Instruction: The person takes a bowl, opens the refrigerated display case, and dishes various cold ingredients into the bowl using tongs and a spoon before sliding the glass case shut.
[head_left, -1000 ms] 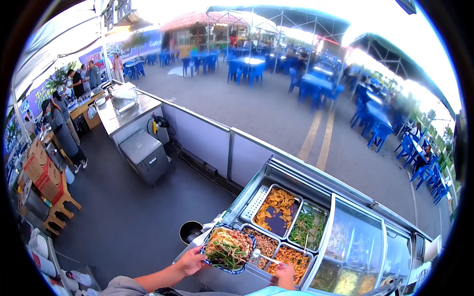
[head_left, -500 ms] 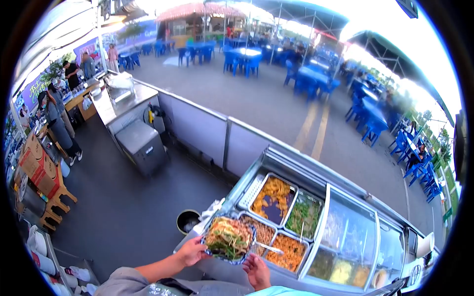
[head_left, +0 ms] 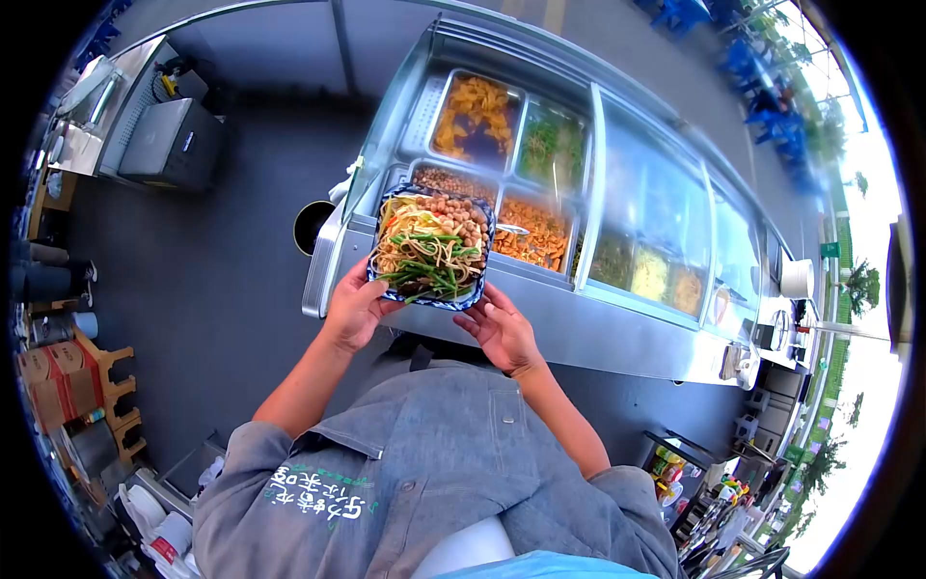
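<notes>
A square paper food tray (head_left: 488, 253) with a blue-and-white pattern is held in front of me, above the near left edge of the food counter. Peanuts, noodles, shredded vegetables and green beans (head_left: 434, 262) fill it. My left hand (head_left: 355, 311) grips the tray's lower left corner, thumb on the rim. At the lower right corner is my right hand (head_left: 503, 333), its fingers curled against the edge; the fingertips are partly hidden under it. Just beyond the tray sit metal pans of peanuts (head_left: 453, 181) and of orange-brown food (head_left: 532, 236) with a spoon handle (head_left: 513, 229).
Pans of yellow-brown food (head_left: 477, 108) and greens (head_left: 555, 147) lie farther back. Sliding glass (head_left: 656, 212) covers the counter's right side. A dark bin (head_left: 311, 227) stands left of the counter. Cardboard boxes (head_left: 63, 381) and stools (head_left: 116, 386) are at far left.
My view has tipped down toward the counter and my body. The tray now faces me flatter, showing peanuts on top, and my right hand has come up against its corner.
</notes>
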The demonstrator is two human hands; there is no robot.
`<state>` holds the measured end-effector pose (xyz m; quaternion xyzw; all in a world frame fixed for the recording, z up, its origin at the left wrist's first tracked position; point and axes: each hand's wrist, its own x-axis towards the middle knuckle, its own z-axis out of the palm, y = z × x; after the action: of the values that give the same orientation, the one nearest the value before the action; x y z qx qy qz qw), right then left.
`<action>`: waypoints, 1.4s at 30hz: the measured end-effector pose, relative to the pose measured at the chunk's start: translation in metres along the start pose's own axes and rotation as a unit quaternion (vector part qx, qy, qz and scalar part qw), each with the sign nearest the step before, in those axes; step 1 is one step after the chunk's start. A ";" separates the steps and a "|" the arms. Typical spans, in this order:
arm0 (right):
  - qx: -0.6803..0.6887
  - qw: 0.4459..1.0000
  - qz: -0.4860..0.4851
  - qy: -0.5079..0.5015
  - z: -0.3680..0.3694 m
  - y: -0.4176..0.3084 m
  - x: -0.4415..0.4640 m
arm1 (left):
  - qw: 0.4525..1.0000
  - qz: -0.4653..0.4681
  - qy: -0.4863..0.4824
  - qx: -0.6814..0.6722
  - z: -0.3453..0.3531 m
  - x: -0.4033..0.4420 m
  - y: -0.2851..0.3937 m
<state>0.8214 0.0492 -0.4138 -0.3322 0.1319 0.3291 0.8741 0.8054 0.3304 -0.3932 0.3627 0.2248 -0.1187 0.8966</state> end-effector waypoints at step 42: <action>0.099 0.961 -0.192 0.175 -0.172 -0.123 -0.216 | 0.873 0.044 0.061 0.482 0.117 0.249 -0.223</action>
<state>0.7389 -0.2399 -0.3843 -0.3158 0.2482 0.0772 0.9125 0.9754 0.0779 -0.5735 0.7661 0.1778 -0.1501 0.5991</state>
